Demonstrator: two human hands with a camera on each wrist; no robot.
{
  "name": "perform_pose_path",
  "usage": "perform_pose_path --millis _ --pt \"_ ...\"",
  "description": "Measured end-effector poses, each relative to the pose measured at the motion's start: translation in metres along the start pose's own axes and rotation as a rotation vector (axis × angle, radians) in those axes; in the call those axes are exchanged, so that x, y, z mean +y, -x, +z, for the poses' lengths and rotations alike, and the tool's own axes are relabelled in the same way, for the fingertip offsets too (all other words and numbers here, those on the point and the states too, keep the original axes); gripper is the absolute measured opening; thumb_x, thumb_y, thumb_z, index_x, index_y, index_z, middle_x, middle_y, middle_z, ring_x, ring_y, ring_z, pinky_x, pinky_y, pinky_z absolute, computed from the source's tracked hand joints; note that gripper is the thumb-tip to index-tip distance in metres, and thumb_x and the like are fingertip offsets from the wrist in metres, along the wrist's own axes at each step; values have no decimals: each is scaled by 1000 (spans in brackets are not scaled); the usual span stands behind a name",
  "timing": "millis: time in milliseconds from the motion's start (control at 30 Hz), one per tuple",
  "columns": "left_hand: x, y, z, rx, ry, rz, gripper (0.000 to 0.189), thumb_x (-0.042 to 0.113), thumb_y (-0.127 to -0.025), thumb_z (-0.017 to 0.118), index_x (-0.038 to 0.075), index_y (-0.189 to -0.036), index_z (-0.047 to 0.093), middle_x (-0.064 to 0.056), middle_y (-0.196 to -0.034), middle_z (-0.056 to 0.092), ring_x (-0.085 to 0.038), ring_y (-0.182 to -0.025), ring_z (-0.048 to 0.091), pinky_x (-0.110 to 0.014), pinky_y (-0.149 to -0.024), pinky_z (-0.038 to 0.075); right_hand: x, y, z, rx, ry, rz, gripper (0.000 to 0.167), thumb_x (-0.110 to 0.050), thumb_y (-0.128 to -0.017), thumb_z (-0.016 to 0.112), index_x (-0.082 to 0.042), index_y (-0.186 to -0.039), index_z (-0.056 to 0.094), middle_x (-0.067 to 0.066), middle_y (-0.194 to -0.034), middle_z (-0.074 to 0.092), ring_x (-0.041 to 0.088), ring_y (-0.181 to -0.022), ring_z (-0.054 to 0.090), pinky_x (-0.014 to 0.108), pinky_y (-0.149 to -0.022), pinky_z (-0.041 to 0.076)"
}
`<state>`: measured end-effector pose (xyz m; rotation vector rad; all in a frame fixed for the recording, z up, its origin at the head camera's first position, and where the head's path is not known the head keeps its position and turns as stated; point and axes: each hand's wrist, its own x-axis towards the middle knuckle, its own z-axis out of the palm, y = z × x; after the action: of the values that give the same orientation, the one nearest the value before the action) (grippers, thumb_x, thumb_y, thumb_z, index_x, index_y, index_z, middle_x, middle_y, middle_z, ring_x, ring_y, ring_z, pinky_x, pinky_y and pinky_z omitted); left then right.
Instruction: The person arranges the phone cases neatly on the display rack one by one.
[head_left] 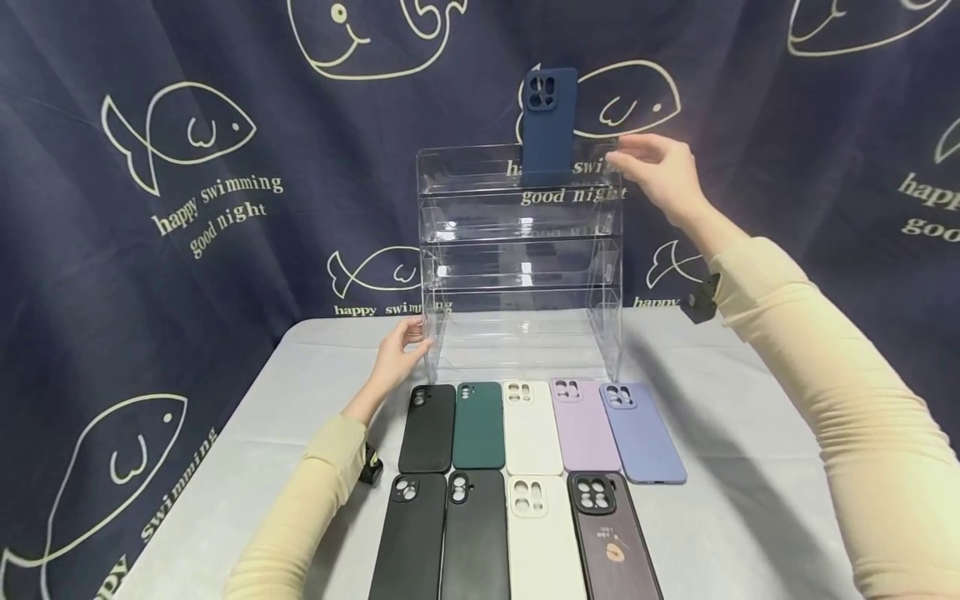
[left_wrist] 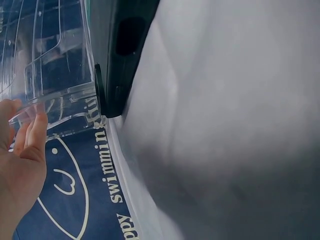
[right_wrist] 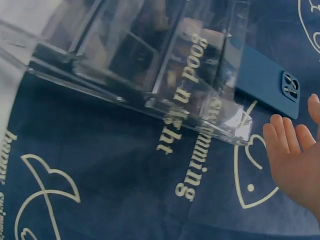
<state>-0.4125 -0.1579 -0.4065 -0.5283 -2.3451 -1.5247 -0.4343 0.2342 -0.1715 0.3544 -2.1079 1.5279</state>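
Observation:
A clear stepped display rack (head_left: 525,333) stands on the table, with a dark blue phone case (head_left: 551,125) upright in its top tier. My left hand (head_left: 400,354) grips the rack's lower left side edge between thumb and fingers, as the left wrist view also shows with the hand (left_wrist: 25,155) on the clear panel. Beside the rack's top right corner is my right hand (head_left: 660,175). In the right wrist view this hand (right_wrist: 295,155) is empty, its fingers (right_wrist: 280,132) nearly straight and a little away from the rack and the blue case (right_wrist: 265,77).
In front of the rack lie two rows of phone cases, among them a green one (head_left: 480,425), a lilac one (head_left: 588,427), a periwinkle one (head_left: 647,433) and several black and white ones. A dark blue curtain (head_left: 225,50) with fish drawings hangs behind the table (head_left: 292,392).

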Motion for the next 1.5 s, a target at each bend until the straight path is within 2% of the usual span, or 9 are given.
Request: perform_pose_path --millis 200,367,600,767,1000,1233,1367,1500 --pt "-1 -3 -1 -8 -5 -2 43 3 -86 65 -4 -125 50 -26 -121 58 -38 -109 58 -41 -103 45 13 22 -9 -49 71 -6 49 -25 -84 71 -2 -125 58 -18 -88 64 -8 -79 62 11 -80 52" --pt "-1 -6 -2 -33 19 -39 45 5 -87 64 -4 -128 47 -25 -124 56 -38 -112 57 -41 -103 45 22 40 -18 -88 93 12 51 -25 -85 70 -2 -128 55 -21 -92 66 -10 -81 61 9 -81 51" --pt "2 -3 -1 -48 12 -59 46 4 -87 64 -4 -129 46 -28 -120 57 -40 -112 57 -44 -102 45 34 71 -26 -137 266 35 53 -38 -85 68 -11 -130 56 -18 -106 67 -14 -87 57 14 -83 47" --pt "3 -4 1 -52 10 -50 46 3 -87 63 -5 -129 47 -28 -119 57 -40 -111 57 -43 -103 45 37 92 -30 -177 268 42 53 -36 -86 67 -10 -130 56 -19 -107 67 -14 -89 58 7 -77 44" --pt "3 -6 1 -60 -13 -44 46 5 -88 63 -4 -130 47 -28 -122 57 -40 -112 56 -43 -103 45 33 119 -32 -207 220 44 48 -31 -87 67 -10 -129 57 -20 -107 67 -12 -92 59 5 -77 45" --pt "3 -4 0 -69 -28 -73 49 8 -88 63 -3 -132 46 -28 -122 57 -39 -114 56 -43 -103 44 35 149 -30 -255 242 -14 44 -19 -87 68 -4 -127 57 -4 -117 67 -12 -91 60 6 -78 48" --pt "3 -2 -1 -81 -53 -62 50 7 -88 63 -5 -133 44 -29 -121 56 -41 -113 56 -43 -103 44 40 169 -28 -299 238 -39 44 -14 -87 68 -1 -127 57 1 -117 67 -13 -91 60 5 -79 48" --pt "4 0 -2 -75 -82 -54 51 7 -88 63 -5 -133 43 -30 -121 56 -41 -112 57 -44 -103 44 43 189 -24 -355 227 -44 43 -13 -88 65 0 -128 55 17 -121 63 -12 -95 59 6 -81 48"
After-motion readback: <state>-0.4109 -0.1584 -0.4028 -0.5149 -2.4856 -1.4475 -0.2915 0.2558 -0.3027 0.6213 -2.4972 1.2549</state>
